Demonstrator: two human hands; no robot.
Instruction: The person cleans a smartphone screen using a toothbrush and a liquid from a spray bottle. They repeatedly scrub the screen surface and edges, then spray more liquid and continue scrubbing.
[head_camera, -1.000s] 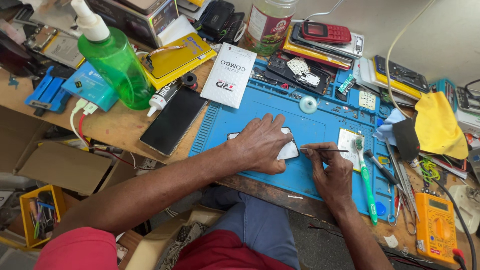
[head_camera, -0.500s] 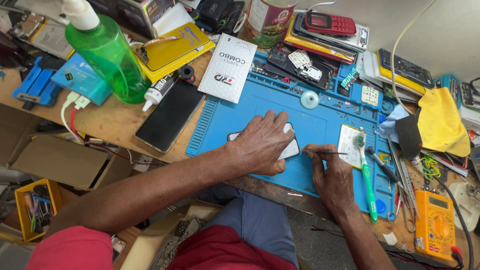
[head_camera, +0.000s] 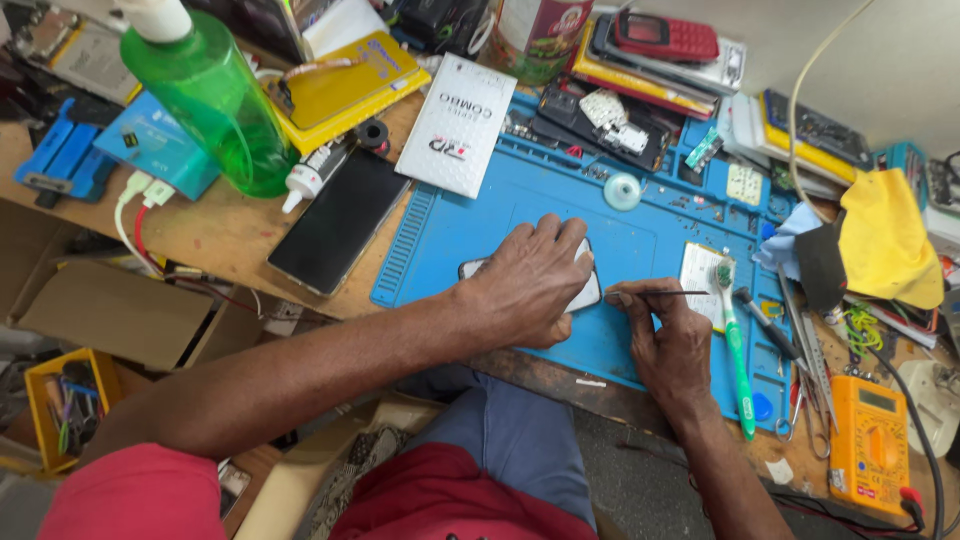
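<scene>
While the left hand (head_camera: 530, 283) lies flat, palm down, pressing a phone (head_camera: 585, 290) onto the blue mat (head_camera: 480, 215), the right hand (head_camera: 665, 335) has its grip pinched around a thin metal tool (head_camera: 675, 293), held level just beside the phone's right edge. Left grip: spread over the phone, not curled round it. Phone: near the middle of the mat, mostly hidden under the palm.

On the mat, right of the tool: green toothbrush (head_camera: 735, 350), small white board (head_camera: 700, 285). Upper mat: white box (head_camera: 455, 125), round white disc (head_camera: 622, 191).

On the bench (head_camera: 215, 235), left of the mat: black phone (head_camera: 335, 220), green bottle (head_camera: 215, 100), yellow box (head_camera: 335, 85). Far right: orange meter (head_camera: 868, 445), yellow cloth (head_camera: 885, 240).
</scene>
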